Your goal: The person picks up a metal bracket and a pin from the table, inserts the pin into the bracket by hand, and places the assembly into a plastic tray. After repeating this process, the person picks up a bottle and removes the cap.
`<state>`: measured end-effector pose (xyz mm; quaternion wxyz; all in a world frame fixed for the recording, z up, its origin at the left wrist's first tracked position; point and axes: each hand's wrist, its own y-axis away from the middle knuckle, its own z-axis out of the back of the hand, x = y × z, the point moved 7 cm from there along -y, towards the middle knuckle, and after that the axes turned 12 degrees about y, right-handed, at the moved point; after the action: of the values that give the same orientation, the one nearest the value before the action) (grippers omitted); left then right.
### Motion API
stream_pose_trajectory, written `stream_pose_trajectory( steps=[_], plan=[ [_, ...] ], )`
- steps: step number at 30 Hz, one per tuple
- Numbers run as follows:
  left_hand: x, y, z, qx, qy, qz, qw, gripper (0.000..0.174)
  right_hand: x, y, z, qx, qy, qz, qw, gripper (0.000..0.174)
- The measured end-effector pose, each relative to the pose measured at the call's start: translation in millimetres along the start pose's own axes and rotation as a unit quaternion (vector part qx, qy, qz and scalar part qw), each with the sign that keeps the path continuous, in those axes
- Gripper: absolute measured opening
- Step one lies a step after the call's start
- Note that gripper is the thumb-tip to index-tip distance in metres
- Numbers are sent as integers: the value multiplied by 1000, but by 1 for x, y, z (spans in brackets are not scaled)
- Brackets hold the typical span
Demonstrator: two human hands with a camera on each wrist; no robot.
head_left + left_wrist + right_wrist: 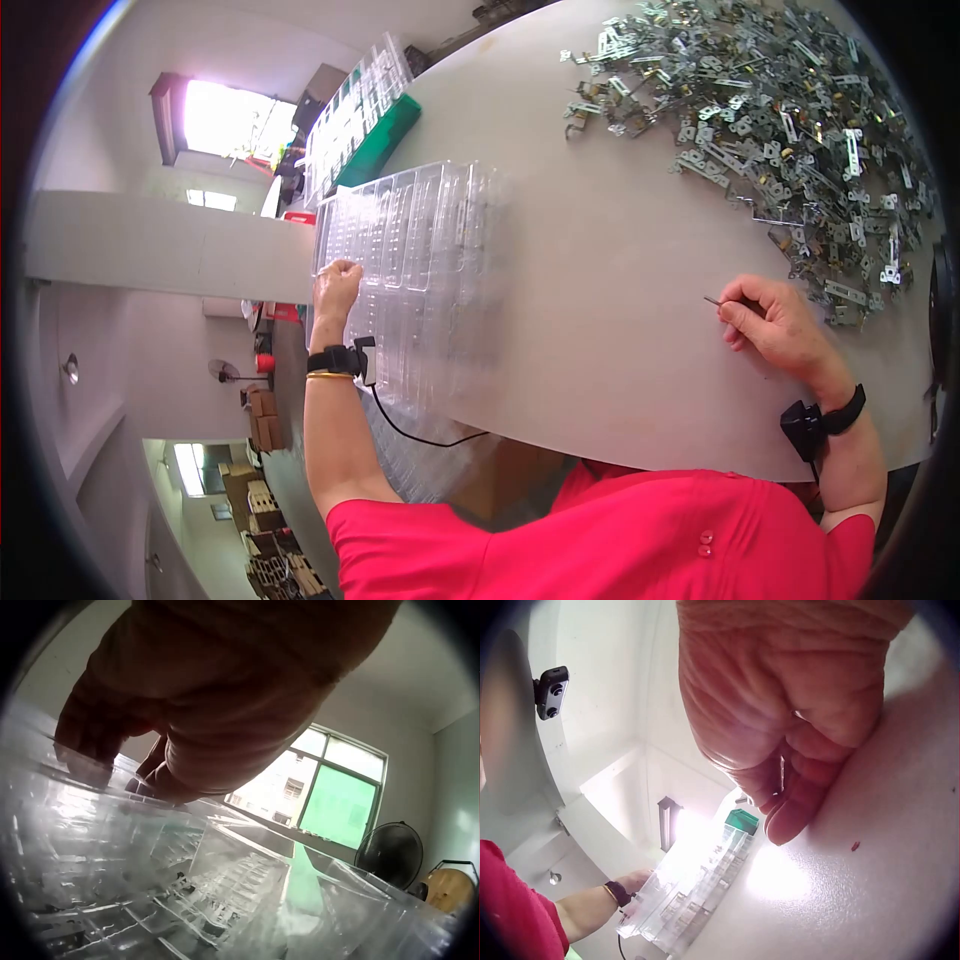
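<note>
My left hand (338, 288) is at a clear plastic compartment tray (425, 205), fingers bent down over its rim. In the left wrist view, fingertips of the left hand (217, 697) show through the clear wall, with the thumb close by at the rim. Over the bare tabletop, my right hand (775, 325) pinches a thin dark metal pin (711, 300) between thumb and forefinger. The other fingers are curled in. From the right wrist, the right hand (787, 712) hides most of the pin. A heap of small metal brackets (770, 130) lies just beyond it.
More clear trays (400, 340) lie under and beside the first one at the table's left edge. Behind stands another clear tray with a green bin (378, 140). A pale table (590, 300) spreads between trays and heap. A cable (420, 440) trails from the left wrist camera.
</note>
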<state>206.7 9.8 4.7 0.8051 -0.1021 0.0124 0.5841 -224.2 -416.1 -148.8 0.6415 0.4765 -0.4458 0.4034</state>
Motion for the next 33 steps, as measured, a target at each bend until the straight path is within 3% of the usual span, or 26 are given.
stream_pose_trajectory(
  steps=[1, 3, 14, 33],
  plan=[
    [-1, -3, -5, 4, 0, -7, 1000, 36, 1, 0, 0, 1, 2, 2, 1000, 10],
    [17, -11, -20, 38, 34, 69, 996, 37, 0, 0, 0, -4, 0, -2, 1000, 11],
    [31, -24, -44, 54, 53, 113, 991, 39, -1, -1, 1, -1, 5, 6, 1000, 10],
    [26, -26, -41, 43, 23, 99, 994, 42, 1, 0, 2, -1, 2, 16, 1000, 8]
  ],
)
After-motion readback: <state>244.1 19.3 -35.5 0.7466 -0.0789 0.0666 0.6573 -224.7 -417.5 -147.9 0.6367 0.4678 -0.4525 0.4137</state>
